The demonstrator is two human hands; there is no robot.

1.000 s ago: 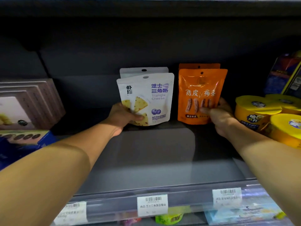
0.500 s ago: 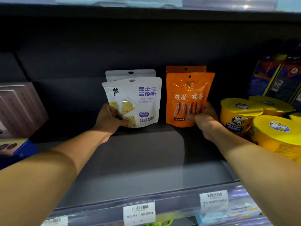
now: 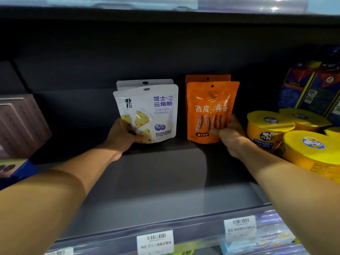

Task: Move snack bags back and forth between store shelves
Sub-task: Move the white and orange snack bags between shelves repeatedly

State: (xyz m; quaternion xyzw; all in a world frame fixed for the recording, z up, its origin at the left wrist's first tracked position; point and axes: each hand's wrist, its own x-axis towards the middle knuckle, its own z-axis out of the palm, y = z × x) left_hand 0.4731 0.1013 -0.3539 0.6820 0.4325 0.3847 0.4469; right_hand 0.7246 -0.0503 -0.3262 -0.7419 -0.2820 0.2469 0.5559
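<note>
A white Triangle Cheese bag (image 3: 156,111) stands upright deep on the grey shelf (image 3: 147,190), and my left hand (image 3: 122,136) grips its lower left corner. Behind it a second white bag (image 3: 134,83) shows only its top. To the right an orange plum-strip bag (image 3: 209,107) stands upright, with my right hand (image 3: 230,136) gripping its lower right corner, thumb on the front. Another orange bag (image 3: 198,77) peeks out behind it.
Yellow-lidded snack cups (image 3: 266,129) crowd the shelf close to my right forearm. Dark blue boxes (image 3: 311,87) stand behind them. Brownish flat boxes (image 3: 20,124) and a blue box (image 3: 14,168) sit at the left. Price labels (image 3: 155,242) line the shelf's front rail.
The view has shifted a little, so both bags appear further left and lower in the frame. Both hands keep their hold on the bags, which stay upright at the back of the shelf.
</note>
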